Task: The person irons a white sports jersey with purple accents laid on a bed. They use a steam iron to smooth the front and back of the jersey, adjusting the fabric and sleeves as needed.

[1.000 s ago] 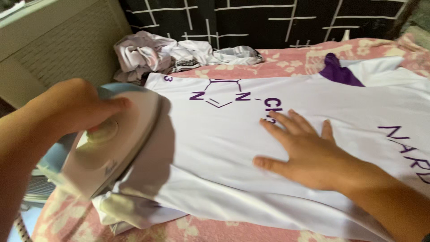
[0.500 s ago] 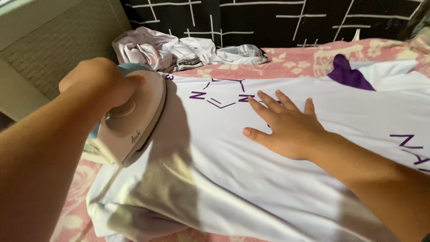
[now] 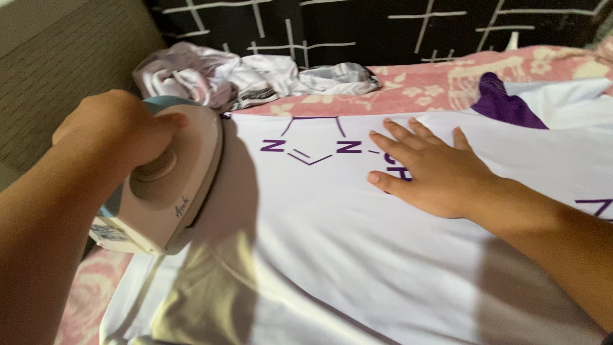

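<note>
- My left hand (image 3: pixel 112 131) is wrapping its grip closed around the handle of the white-and-blue iron (image 3: pixel 169 185), which is sitting on the white T-shirt (image 3: pixel 332 255).
- My right hand (image 3: pixel 434 172) is lying open and flat, pressing the shirt down.
- The shirt's long axis is running rightward from the iron grip, across the pink floral surface (image 3: pixel 408 86).

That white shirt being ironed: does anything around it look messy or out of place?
Mostly tidy. The white shirt lies spread flat, but a crumpled heap of clothes sits bunched at the far edge of the pink floral cover.
</note>
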